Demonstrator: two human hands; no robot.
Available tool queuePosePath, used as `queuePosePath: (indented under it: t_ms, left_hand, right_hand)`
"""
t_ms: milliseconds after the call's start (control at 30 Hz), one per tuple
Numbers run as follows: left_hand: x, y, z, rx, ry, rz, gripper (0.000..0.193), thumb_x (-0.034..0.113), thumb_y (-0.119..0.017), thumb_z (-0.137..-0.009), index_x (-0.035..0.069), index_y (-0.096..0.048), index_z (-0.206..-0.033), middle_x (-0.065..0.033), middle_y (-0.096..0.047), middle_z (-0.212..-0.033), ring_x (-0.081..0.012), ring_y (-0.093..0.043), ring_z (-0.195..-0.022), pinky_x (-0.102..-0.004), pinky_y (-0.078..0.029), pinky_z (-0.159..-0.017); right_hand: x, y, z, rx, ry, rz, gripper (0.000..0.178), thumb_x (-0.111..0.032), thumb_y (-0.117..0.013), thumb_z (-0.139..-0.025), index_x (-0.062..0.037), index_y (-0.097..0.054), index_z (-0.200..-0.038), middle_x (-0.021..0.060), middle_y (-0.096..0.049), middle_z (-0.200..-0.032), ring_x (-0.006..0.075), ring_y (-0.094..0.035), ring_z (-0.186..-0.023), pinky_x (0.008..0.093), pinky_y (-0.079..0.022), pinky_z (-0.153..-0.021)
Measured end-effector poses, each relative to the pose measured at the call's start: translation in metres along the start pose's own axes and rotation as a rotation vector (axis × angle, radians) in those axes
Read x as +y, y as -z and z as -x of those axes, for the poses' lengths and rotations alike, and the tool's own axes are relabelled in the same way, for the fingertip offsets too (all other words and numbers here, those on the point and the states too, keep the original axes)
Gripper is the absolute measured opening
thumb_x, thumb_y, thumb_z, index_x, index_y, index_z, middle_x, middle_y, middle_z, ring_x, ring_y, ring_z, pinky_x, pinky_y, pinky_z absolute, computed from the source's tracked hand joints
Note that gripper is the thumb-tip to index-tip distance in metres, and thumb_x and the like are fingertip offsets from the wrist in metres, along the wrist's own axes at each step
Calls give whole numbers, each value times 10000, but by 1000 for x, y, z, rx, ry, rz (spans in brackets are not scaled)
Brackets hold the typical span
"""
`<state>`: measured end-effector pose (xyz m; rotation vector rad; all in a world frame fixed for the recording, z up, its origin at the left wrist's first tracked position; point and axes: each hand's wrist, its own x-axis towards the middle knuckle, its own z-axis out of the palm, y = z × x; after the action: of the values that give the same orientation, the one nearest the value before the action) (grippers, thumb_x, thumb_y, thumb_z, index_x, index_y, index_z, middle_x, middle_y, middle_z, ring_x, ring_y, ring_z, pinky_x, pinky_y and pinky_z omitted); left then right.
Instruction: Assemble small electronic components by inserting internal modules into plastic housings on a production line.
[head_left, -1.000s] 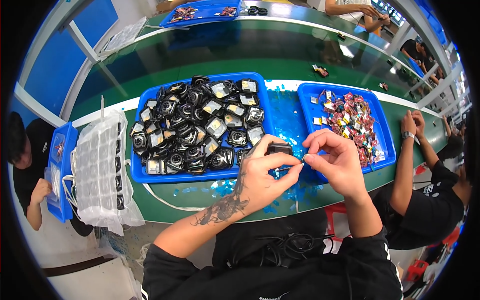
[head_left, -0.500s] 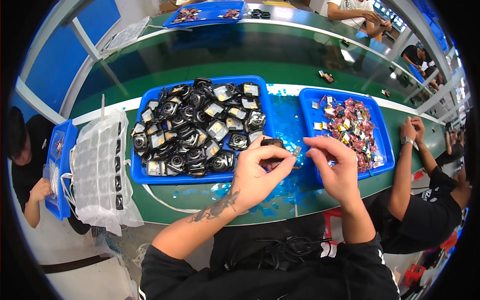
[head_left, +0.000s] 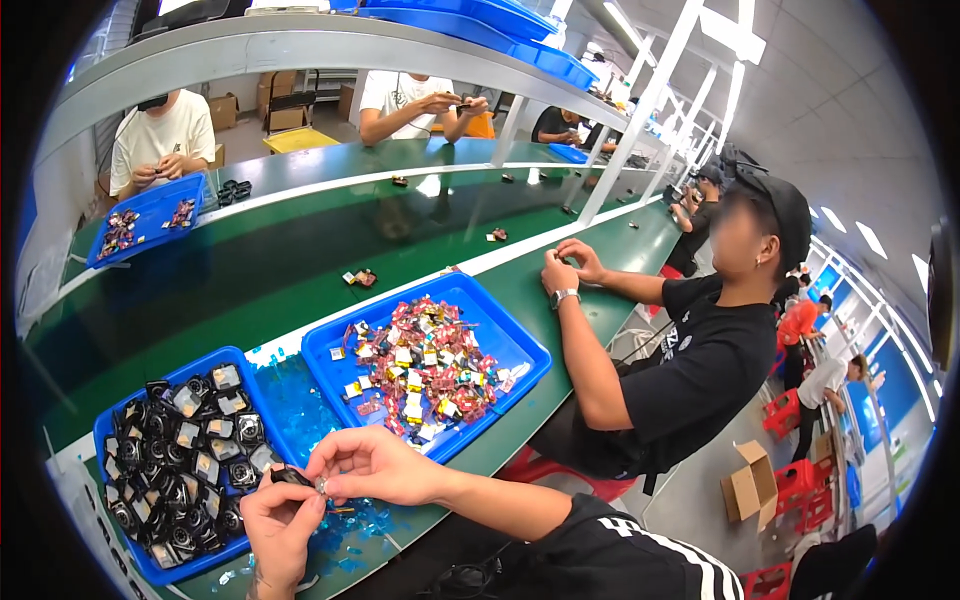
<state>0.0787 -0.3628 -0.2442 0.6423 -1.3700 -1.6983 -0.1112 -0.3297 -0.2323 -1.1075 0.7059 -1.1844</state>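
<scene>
My left hand [head_left: 280, 530] pinches a small black watch case [head_left: 292, 476] between thumb and fingers. Against it my right hand [head_left: 375, 472] is closed, its fingertips pressed together over a tiny silvery bit too small to name. Just left of my hands a blue tray [head_left: 225, 352] holds a heap of similar black watch cases [head_left: 185, 450], some showing pale rectangular inner faces. Beyond my right hand a second blue tray [head_left: 520, 340] carries a pile of small red circuit boards with white and yellow parts [head_left: 420, 355].
Scraps of blue film [head_left: 300, 400] litter the green bench between the trays. A few small boards [head_left: 362, 277] lie on the green belt. At my right a co-worker in black [head_left: 690, 350] has both arms over the bench edge. People in white [head_left: 410, 105] work opposite.
The view has swung to the right. My right hand, apart from the left before, has come to the watch case and closed its fingers there. My left hand still holds the case.
</scene>
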Motion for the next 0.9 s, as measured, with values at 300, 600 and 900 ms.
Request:
queuePosePath:
  t_ms: [300,600,900]
  left_hand:
    - [-6,-1,-3,-13,21,-84,89,28,-720,-792,-47,-673,-794,-95,-588,-884,-122,-544,-732,-240,-442,-649]
    - [-6,3,3,63,31,15,202,59,-571,-902,-38,-624,-1071,-111,-590,-996,-164,-590,-832,-297,-533,-734]
    - [-20,-9,-19,-36,11,126,502,-26,-470,-948,17,-329,-1427,-155,-557,-1278,-204,-550,-1182,-350,-483,-989]
  right_hand:
    - [3,11,7,-40,-4,45,142,-27,-644,-897,20,-582,-1015,36,-584,-979,91,-581,-876,238,-504,-744]
    - [5,-3,2,120,218,208,106,-21,-619,-905,-23,-593,-1008,62,-582,-1029,125,-576,-954,279,-495,-831]
    - [-18,2,20,332,216,840,149,25,-678,-824,15,-674,-973,80,-669,-836,100,-627,-684,231,-495,-600]
